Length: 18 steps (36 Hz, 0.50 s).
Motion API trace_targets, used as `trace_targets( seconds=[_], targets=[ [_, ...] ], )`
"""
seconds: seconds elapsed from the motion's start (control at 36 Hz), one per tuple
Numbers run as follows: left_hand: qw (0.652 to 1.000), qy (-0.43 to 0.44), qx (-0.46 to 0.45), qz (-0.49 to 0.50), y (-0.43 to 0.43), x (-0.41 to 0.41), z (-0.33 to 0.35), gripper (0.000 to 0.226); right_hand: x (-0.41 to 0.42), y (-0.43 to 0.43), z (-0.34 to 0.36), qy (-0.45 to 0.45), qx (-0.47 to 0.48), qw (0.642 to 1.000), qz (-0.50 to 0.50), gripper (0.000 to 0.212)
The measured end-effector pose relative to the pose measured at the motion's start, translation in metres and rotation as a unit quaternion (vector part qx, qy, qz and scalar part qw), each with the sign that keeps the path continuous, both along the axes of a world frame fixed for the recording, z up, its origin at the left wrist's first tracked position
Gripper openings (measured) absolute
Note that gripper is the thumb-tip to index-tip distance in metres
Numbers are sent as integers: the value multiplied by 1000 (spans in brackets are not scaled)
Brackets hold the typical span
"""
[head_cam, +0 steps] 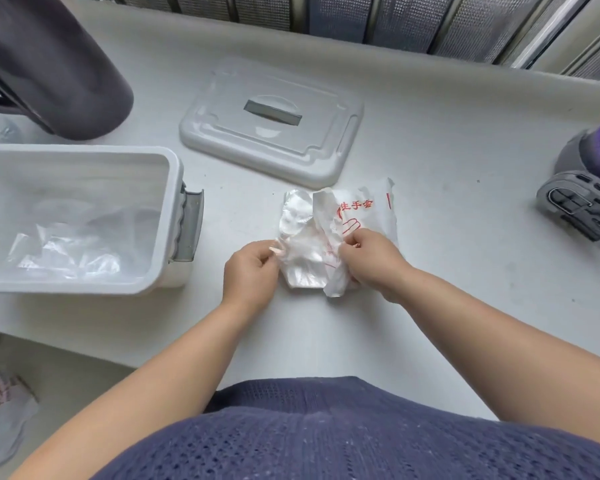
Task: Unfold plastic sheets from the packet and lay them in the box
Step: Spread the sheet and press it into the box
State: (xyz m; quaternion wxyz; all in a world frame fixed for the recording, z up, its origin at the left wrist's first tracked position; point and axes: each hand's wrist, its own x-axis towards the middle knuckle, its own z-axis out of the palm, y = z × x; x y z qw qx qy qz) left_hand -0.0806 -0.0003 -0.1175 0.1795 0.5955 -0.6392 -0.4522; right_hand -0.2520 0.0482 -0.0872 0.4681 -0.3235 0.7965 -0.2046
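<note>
Left hand (250, 271) pinches the near-left edge of a thin, cloudy plastic sheet (302, 244), thumb against curled fingers. Right hand (371, 261) is clamped round the crumpled near end of the packet (361, 213), fingers dug into the film. Forearms bare, reaching out over my navy open-knit top (326, 427). Low left, below the table edge: a flat printed bag (0, 410), red marks, too blurred to read. Sheet is wrinkled, translucent, half out of the packet's left side, lying on the matte pale-grey table (447, 150). Packet is glossy white film with red print, heavily creased, far edge ragged. Left of my hands, on the table: the box (174, 168), translucent white, rectangular, rounded corners, thick rolled rim. It has a grey ribbed latch (189, 226) on the wall facing the packet. Inside it, loose clear sheets (66, 247) lie crumpled on the bottom. Beyond the packet: the lid (274, 119), flat hard pale plastic, rounded rectangle, stepped border, oblong recessed grip in the middle. Its near corner is just beside the packet's far edge; can't tell if they touch. Far right: a grey-and-purple moulded device (589, 188), ribbed purple ring, cut off by the frame. Far left: a big dark matte cylinder (49, 64), tilted. At the back: a row of mesh-textured metal panels (361, 15).
</note>
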Motion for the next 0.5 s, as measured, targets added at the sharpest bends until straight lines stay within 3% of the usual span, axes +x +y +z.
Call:
trace_targets(
  seconds=[0.06,0.11,0.19,0.28,0.39,0.5],
  targets=[
    [997,39,40,58,-2,2,2,32,2,-1,3,31,-22,999,18,14],
    [980,129,93,118,-3,-1,11,35,8,-1,7,63,-66,995,32,30],
    [918,288,206,177,-6,-11,32,23,20,1,10,119,-132,979,97,50],
    [881,358,245,188,-10,-11,40,26,24,2,6,135,-120,972,153,50],
    [863,389,276,164,-11,-6,41,19,27,1,5,74,-113,987,84,41],
    [900,315,258,154,-8,-2,34,8,29,0,14,73,-146,984,67,42]
  ],
)
